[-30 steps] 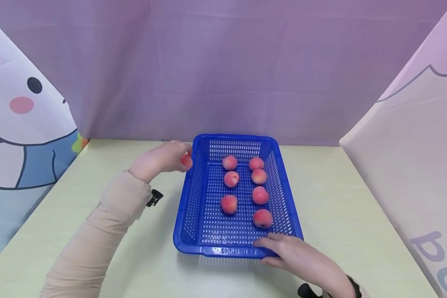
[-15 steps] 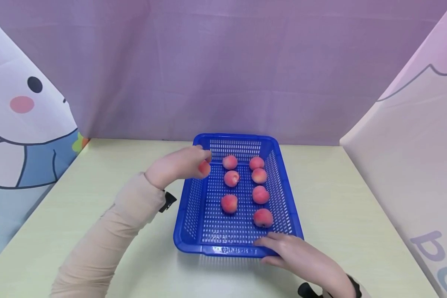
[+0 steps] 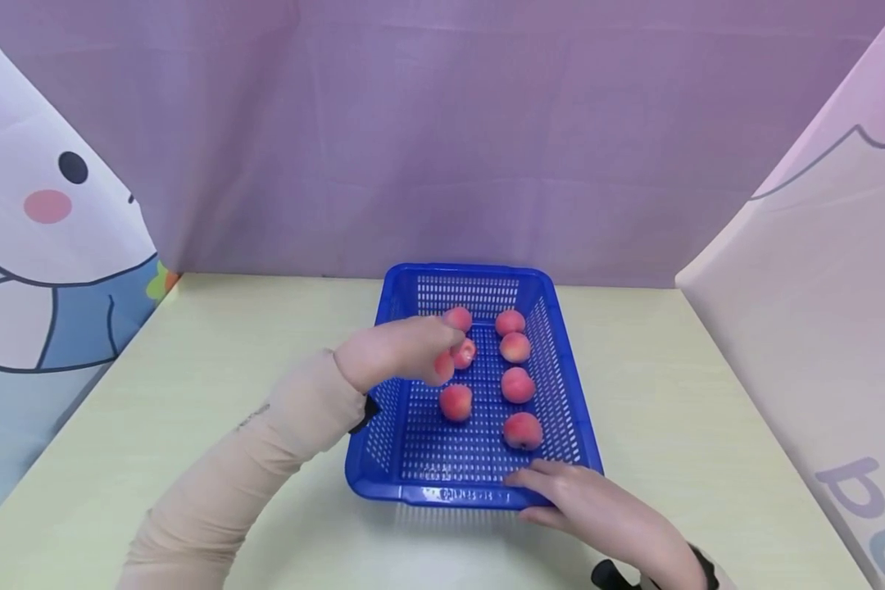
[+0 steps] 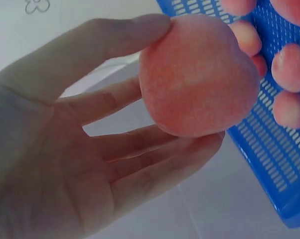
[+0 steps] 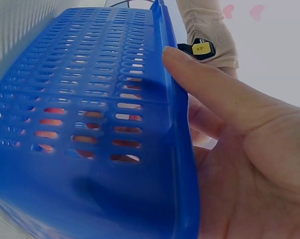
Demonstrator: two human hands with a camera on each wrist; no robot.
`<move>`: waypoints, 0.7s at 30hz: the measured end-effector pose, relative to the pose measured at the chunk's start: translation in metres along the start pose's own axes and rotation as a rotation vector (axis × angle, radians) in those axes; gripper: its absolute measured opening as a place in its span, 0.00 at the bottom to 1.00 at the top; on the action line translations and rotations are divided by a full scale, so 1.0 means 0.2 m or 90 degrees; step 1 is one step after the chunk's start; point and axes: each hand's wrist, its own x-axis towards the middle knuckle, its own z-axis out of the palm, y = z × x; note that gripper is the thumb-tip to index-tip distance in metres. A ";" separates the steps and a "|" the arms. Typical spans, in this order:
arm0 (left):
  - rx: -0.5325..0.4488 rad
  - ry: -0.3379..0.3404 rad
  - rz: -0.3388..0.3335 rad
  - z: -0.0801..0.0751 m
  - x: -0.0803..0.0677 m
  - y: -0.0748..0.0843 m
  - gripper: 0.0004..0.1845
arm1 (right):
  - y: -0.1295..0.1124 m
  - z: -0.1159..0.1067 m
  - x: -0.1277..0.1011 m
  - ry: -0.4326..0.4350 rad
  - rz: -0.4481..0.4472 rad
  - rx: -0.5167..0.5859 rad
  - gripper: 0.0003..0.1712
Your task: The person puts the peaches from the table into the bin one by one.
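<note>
My left hand (image 3: 401, 348) is over the left half of a blue plastic basket (image 3: 413, 495). It grips a pinkish-red peach (image 4: 197, 74) between the thumb and the fingertips; the palm stays off the fruit. Inside the basket, three peaches stand in a left row, among them one near the front (image 3: 456, 402), and the hand partly covers the farther two. Several more form a row along the right side, the nearest peach (image 3: 523, 431) close to the front. My right hand (image 3: 578, 496) holds the basket's front rim near its right corner, thumb (image 5: 205, 79) outside and fingers over the rim.
The basket stands on a pale yellow-green table (image 3: 678, 393), near its back edge. A purple cloth (image 3: 442, 139) hangs behind. Printed cartoon panels (image 3: 52, 246) close off the left and right sides.
My left hand has carried the peach rightward and toward me, from outside the basket's left rim to over its inside. The right hand keeps its place on the rim.
</note>
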 end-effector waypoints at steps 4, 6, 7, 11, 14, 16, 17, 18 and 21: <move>0.136 -0.007 0.045 0.02 0.03 0.04 0.10 | 0.00 0.00 0.00 -0.005 0.003 0.003 0.16; 0.154 -0.018 0.048 0.04 0.05 0.05 0.10 | 0.00 0.00 0.00 -0.006 0.005 0.003 0.16; 0.162 -0.023 0.048 0.04 0.05 0.06 0.11 | 0.00 0.00 0.00 -0.007 0.006 0.004 0.15; 0.188 -0.045 0.069 0.08 0.07 0.08 0.12 | 0.00 0.00 0.00 -0.007 0.007 0.005 0.15; 0.205 -0.057 0.086 0.10 0.09 0.10 0.10 | 0.00 0.00 0.00 -0.003 0.004 0.004 0.15; 0.217 -0.065 0.092 0.12 0.09 0.11 0.11 | 0.00 0.00 0.00 -0.002 0.002 0.004 0.15; 0.223 -0.067 0.098 0.13 0.10 0.12 0.11 | 0.00 0.00 0.00 -0.001 0.002 0.004 0.15; 0.233 -0.069 0.105 0.14 0.10 0.12 0.11 | 0.00 0.00 0.00 -0.002 0.001 0.004 0.15; 0.279 -0.074 0.131 0.17 0.12 0.14 0.11 | 0.00 0.00 0.00 0.000 0.000 0.002 0.15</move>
